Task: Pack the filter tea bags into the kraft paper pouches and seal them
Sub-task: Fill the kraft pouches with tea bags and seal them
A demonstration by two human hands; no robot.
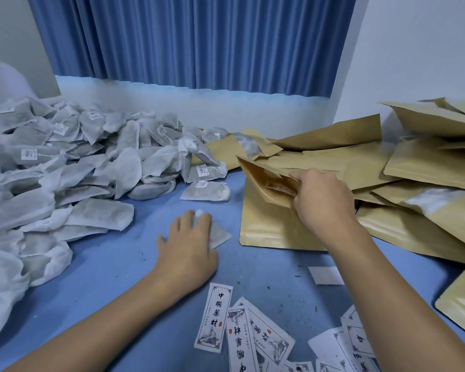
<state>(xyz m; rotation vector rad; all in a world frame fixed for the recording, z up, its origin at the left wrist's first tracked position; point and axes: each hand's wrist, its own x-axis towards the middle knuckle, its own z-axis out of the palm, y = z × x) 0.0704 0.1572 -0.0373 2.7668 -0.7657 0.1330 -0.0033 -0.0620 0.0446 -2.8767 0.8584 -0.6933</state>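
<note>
The kraft paper pouch [263, 181] is held tilted above the blue surface [118, 277], gripped at its open end by the right hand [320, 200]. The left hand [188, 248] lies flat with fingers extended, pressing one filter tea bag [222, 234] onto the surface, left of the pouch. A heap of tea bags [65, 170] covers the left side and a pile of pouches [387, 167] the right. Printed labels [215, 318] lie at the near edge. Behind are a white ledge [226, 108], a blue curtain [199, 41] and a white wall [414, 49].
</note>
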